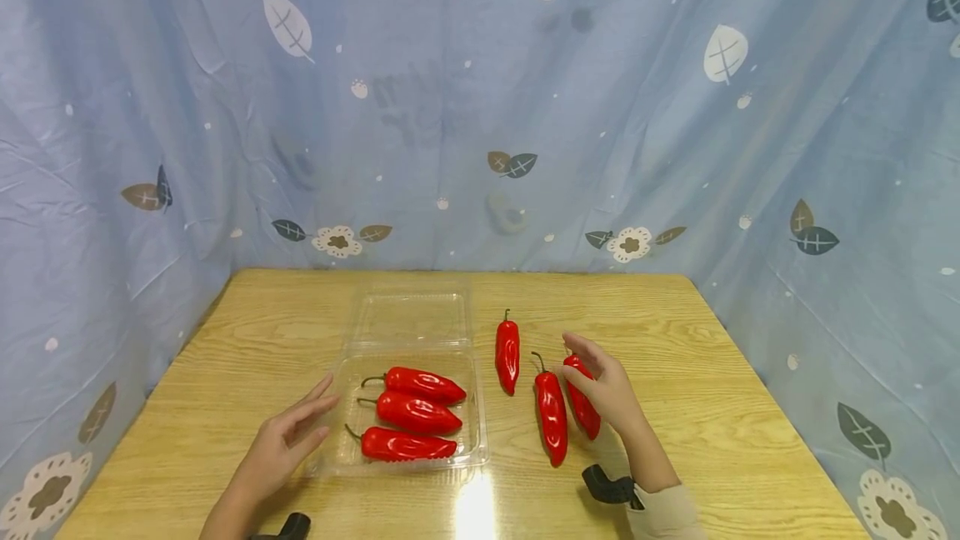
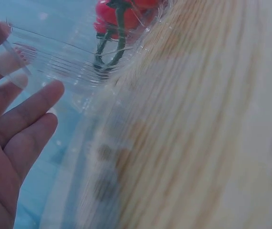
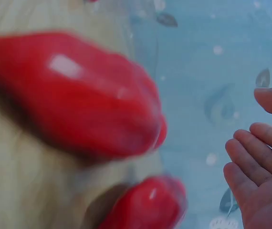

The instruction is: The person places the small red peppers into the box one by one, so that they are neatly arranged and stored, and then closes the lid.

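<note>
Right grip [image 1: 606, 390], spread, hovers over a glossy, tapering red pepper [image 1: 587, 417] on the wood-grained worktop [image 1: 712, 423], with two others [image 1: 551, 419] lying near. Left grip [image 1: 283, 444], fingers parted, stands beside a clear, ridged plastic container [image 1: 482, 423] holding three stemmed peppers [image 1: 418, 413].

Three red peppers [image 1: 417, 413] lie in a clear container [image 1: 477, 419] (lid [image 1: 411, 320] open) — three more peppers [image 1: 551, 419] on the table [image 1: 750, 457].

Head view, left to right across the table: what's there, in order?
Left hand, clear plastic hinged box holding three long red peppers, leftmost loose red pepper, middle loose red pepper, right hand. Rightmost pepper omitted: overlaps right hand.
</note>
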`<state>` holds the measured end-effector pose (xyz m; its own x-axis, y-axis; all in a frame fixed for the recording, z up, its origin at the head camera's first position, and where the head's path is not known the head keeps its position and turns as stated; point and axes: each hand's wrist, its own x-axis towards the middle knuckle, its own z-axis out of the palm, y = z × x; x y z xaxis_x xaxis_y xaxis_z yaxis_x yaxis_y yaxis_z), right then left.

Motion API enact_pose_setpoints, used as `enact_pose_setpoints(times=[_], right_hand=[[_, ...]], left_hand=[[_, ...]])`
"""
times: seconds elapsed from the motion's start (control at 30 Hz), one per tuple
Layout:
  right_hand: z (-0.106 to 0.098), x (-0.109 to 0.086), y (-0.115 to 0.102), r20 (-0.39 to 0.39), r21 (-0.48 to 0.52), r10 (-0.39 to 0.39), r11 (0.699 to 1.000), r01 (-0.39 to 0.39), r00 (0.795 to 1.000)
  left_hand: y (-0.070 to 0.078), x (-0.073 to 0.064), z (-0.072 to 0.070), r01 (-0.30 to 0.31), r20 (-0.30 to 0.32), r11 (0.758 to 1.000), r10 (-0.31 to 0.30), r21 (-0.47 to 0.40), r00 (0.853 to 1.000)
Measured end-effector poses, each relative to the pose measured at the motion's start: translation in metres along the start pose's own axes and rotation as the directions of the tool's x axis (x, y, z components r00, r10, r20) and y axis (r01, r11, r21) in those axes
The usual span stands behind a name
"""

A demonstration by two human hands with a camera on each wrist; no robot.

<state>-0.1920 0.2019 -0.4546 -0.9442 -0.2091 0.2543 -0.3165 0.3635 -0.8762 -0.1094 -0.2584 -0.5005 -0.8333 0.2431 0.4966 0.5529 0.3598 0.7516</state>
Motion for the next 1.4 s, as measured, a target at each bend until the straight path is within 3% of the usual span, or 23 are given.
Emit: enact_pose_setpoints(times=[0.33, 0.77, 0.93, 1.13, 1.4], right_hand=[[-0.010, -0.027, 0.024, -0.066, 0.055, 0.024, 0.998, -0.020, 0.998], [-0.010, -0.033, 0.038, -0.015, 0.030, 0.148, 0.989, -0.148, 0.989], [-0.008, -0.034, 0.039, 0.022, 0.000, 0.194, 0.981, -0.194, 0.981], [-0.006, -0.035, 0.040, 0.009, -0.055, 0.232, 0.971, -0.231, 0.973], [-0.004, -0.035, 0.045, -0.025, -0.119, 0.219, 0.968, -0.220, 0.976]], left_hand=[[0.002, -0.001, 0.000, 0.000, -0.008, 1.000, 0.000, -0.011, 1.000], [0.000, 0.003, 0.000, -0.023, -0.004, 1.000, 0.023, -0.006, 1.000], [0.000, 0.004, 0.000, -0.028, -0.001, 1.000, 0.028, -0.011, 1.000], [0.000, 0.003, -0.001, -0.033, 0.001, 0.999, 0.033, -0.018, 0.999], [0.000, 0.001, 0.000, -0.012, 0.006, 1.000, 0.012, -0.013, 1.000]])
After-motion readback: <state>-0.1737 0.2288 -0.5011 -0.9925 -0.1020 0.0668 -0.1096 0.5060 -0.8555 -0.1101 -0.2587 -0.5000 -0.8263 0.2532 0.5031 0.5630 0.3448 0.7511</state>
